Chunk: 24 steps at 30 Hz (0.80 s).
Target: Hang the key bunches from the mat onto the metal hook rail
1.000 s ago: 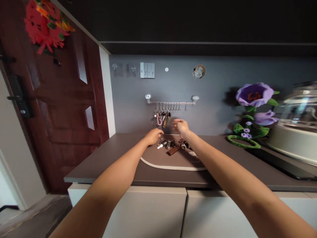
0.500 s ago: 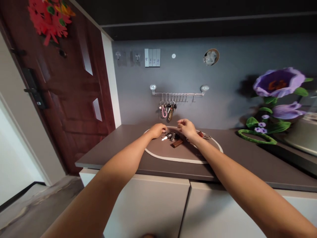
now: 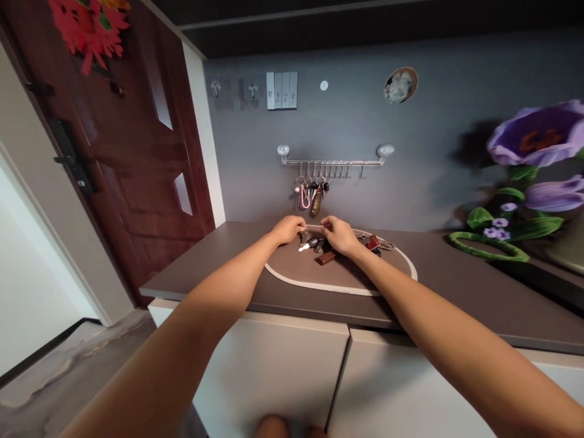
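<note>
My left hand (image 3: 289, 229) is closed in a pinch above the left part of a brown oval mat (image 3: 301, 275) with a pale rim. Small metal keys (image 3: 303, 238) hang at its fingertips. Just to the right, my right hand (image 3: 338, 234) has its thumb and fingers pinched together; whatever lies between them is too small to make out. Below and between the hands lie a dark grey key fob (image 3: 312, 242) and a brown block-shaped piece (image 3: 326, 258). A red-brown tag (image 3: 373, 242) with more keys rests right of my right wrist, partly hidden by it.
On the wall above, a metal hook rail (image 3: 337, 162) carries several key bunches (image 3: 314, 194) on its left hooks. Purple artificial flowers (image 3: 538, 143) with a green ring base stand at the right. A dark red door (image 3: 146, 164) is at the left; a dark shelf overhangs the counter (image 3: 191, 261).
My right hand has moved left, closer to my left hand, and its fingers have drawn together. Keys now hang at my left fingertips. The view has shifted slightly.
</note>
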Available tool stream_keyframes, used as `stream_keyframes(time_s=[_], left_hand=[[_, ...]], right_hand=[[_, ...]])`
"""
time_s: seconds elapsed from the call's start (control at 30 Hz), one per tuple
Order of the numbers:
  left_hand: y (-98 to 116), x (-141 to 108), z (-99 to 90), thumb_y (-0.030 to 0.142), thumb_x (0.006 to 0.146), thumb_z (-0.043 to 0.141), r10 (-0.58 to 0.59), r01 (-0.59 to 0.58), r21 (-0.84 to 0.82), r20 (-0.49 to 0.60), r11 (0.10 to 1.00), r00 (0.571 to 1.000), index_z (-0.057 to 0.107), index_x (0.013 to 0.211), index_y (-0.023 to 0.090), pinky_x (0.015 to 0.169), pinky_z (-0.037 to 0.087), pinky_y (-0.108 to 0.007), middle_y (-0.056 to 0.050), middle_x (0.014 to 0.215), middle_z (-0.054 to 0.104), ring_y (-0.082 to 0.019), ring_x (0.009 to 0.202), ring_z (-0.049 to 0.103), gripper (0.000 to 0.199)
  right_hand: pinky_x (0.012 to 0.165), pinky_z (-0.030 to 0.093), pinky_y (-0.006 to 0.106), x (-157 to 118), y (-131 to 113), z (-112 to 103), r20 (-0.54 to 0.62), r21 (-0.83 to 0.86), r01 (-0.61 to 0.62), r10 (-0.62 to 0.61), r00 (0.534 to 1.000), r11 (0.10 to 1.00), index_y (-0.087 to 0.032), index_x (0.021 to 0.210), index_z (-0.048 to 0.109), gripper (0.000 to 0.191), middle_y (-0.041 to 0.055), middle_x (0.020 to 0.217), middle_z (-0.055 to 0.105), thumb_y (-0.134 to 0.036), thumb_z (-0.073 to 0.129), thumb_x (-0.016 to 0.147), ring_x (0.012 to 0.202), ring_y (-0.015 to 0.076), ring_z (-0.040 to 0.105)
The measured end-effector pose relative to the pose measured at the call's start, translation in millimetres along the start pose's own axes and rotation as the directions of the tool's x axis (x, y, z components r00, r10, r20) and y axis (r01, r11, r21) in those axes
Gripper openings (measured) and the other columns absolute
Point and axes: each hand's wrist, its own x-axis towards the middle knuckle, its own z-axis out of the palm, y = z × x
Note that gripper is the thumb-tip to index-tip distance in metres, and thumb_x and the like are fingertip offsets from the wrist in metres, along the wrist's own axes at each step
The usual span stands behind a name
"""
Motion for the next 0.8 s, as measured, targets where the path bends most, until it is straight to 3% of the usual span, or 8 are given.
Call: stream_keyframes(time_s=[0.1, 0.2, 0.33, 0.43, 0.6, 0.8], left_hand=[[4, 0, -2.3, 0.015, 0.073, 0.050, -0.035, 0.030, -0.088, -0.049, 0.996, 0.998, 0.062, 0.074, 0.012, 0.072, 0.041, -0.025, -0.003, 0.073, 0.062, -0.013, 0.071, 0.053, 0.012], [7, 0, -2.8, 0.012, 0.074, 0.048, -0.131, 0.110, -0.303, -0.050, 0.946, 0.990, 0.059, 0.070, 0.011, 0.067, 0.043, -0.024, -0.001, 0.064, 0.058, -0.010, 0.060, 0.051, 0.012], [14, -1, -4.2, 0.010, 0.079, 0.045, -0.305, 0.247, -0.638, 0.020, 0.730, 0.952, 0.054, 0.072, 0.010, 0.062, 0.045, -0.023, -0.001, 0.063, 0.056, -0.005, 0.052, 0.049, 0.011], [20, -1, -8.5, 0.011, 0.079, 0.048, -0.366, 0.269, -0.749, 0.038, 0.605, 0.930, 0.052, 0.072, 0.011, 0.063, 0.046, -0.024, -0.001, 0.064, 0.056, -0.004, 0.051, 0.049, 0.008], [26, -2, -17.2, 0.012, 0.078, 0.051, -0.392, 0.245, -0.835, 0.039, 0.493, 0.919, 0.053, 0.075, 0.011, 0.067, 0.048, -0.026, -0.002, 0.070, 0.058, -0.004, 0.055, 0.053, 0.003], [34, -4, -20.9, 0.012, 0.077, 0.053, -0.321, 0.205, -0.907, 0.083, 0.367, 0.943, 0.053, 0.080, 0.010, 0.076, 0.048, -0.032, -0.003, 0.075, 0.060, -0.007, 0.064, 0.059, 0.003]], right_hand=[[0.075, 0.041, 0.024, 0, 0, 1, 0.014, -0.038, 0.038, -0.037, 0.999, 0.999, -0.015, 0.095, 0.057, 0.023, 0.0074, 0.090, 0.064, -0.014, 0.047, 0.075, 0.080, 0.0142, 0.058], [0.076, 0.041, 0.024, 0, -1, 1, 0.029, -0.060, 0.056, -0.055, 0.998, 0.997, -0.014, 0.096, 0.057, 0.023, 0.0081, 0.089, 0.064, -0.014, 0.046, 0.076, 0.080, 0.0147, 0.058], [0.076, 0.040, 0.025, -1, -3, -1, 0.032, -0.067, 0.067, -0.065, 0.997, 0.995, -0.014, 0.096, 0.057, 0.024, 0.0093, 0.093, 0.063, -0.014, 0.045, 0.076, 0.083, 0.0160, 0.057], [0.076, 0.040, 0.026, -1, -4, -3, 0.015, -0.077, 0.096, -0.095, 0.995, 0.992, -0.014, 0.097, 0.057, 0.024, 0.0099, 0.092, 0.062, -0.014, 0.044, 0.076, 0.082, 0.0164, 0.057], [0.075, 0.040, 0.027, -2, -7, -6, -0.053, -0.042, 0.176, -0.179, 0.982, 0.983, -0.015, 0.105, 0.052, 0.029, 0.0079, 0.087, 0.061, -0.016, 0.043, 0.077, 0.076, 0.0152, 0.055], [0.072, 0.039, 0.027, -3, -12, -9, -0.132, 0.015, 0.248, -0.244, 0.961, 0.969, -0.016, 0.104, 0.050, 0.027, 0.0060, 0.087, 0.059, -0.022, 0.042, 0.079, 0.075, 0.0143, 0.053]])
